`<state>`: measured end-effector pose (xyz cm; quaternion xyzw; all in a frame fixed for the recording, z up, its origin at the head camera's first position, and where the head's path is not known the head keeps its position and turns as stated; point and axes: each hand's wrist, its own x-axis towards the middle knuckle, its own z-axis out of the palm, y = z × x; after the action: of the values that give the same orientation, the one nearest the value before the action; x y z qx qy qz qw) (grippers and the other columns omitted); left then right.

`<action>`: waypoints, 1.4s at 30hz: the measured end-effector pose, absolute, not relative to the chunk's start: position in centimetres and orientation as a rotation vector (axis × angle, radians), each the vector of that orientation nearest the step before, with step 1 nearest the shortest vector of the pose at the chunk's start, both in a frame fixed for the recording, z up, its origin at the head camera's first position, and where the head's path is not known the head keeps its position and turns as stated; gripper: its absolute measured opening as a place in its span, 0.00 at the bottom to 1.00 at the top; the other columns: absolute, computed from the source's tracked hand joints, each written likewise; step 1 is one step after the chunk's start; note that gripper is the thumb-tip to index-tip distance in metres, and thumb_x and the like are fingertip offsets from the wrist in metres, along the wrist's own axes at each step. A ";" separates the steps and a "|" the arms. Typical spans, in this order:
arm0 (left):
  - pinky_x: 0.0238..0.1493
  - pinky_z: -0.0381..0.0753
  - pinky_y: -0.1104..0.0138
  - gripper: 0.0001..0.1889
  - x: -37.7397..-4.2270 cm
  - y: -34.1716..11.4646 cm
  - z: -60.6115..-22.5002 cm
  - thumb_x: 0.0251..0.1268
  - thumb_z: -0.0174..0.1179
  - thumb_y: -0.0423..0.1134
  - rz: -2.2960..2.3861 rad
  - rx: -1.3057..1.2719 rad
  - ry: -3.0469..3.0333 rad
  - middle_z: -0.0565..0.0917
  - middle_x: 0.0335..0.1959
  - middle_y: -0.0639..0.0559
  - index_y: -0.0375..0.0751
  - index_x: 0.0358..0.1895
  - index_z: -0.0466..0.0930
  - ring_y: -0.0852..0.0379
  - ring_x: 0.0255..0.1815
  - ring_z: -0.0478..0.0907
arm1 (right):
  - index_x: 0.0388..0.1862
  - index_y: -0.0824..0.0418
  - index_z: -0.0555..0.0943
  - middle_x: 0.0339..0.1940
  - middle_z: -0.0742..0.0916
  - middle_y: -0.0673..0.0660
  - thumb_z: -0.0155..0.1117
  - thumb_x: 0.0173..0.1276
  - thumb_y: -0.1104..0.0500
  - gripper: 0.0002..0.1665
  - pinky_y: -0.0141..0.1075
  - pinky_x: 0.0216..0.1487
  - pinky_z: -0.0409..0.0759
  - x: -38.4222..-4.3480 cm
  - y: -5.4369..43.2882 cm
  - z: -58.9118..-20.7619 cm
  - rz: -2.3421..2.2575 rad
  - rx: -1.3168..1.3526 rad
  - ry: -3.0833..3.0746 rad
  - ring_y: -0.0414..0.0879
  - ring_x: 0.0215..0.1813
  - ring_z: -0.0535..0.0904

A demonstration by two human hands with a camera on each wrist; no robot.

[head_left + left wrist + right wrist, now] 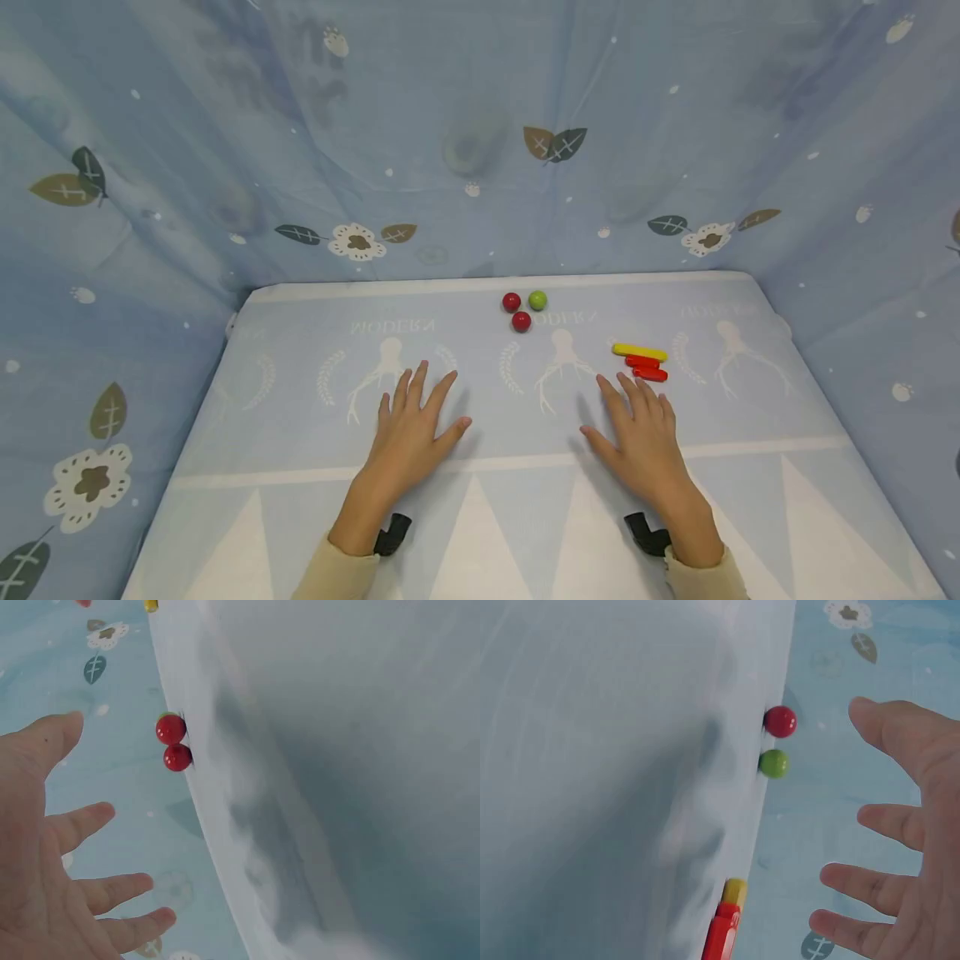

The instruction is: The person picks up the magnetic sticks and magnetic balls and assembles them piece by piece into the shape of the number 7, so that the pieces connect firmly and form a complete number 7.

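My left hand (408, 442) hovers palm down over the left part of the table, its fingers spread and holding nothing. On the other side my right hand (643, 442) is likewise spread, with nothing in it. Just beyond its fingertips lie a yellow stick (640, 352) and two shorter red sticks (642, 362), (650, 374), side by side. Near the far edge, between the hands, sit two glossy red balls (512, 302), (521, 322) and a green ball (537, 300). In the left wrist view the red balls (171, 729) mostly hide the green one.
A pale blue and white patterned cloth (480, 375) covers the table. Blue curtains (465, 150) with leaf and flower prints rise behind the far edge and along both sides. Black wrist straps (393, 533), (647, 533) show under both wrists.
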<state>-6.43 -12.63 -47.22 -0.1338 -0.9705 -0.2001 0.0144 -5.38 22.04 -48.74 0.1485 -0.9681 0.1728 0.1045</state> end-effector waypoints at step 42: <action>0.60 0.73 0.52 0.29 -20.8 -4.2 -48.5 0.73 0.58 0.51 -1.125 -0.414 -3.014 0.71 0.63 0.43 0.51 0.73 0.67 0.46 0.61 0.69 | 0.54 0.70 0.79 0.50 0.79 0.72 0.66 0.69 0.66 0.16 0.58 0.49 0.73 -11.0 30.3 -50.0 1.021 0.037 -2.766 0.64 0.47 0.73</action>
<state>-20.77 -4.20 -48.47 -0.1274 -0.9280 -0.3464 -0.0510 -10.98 30.28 -49.97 0.0126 -0.9337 0.3447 0.0963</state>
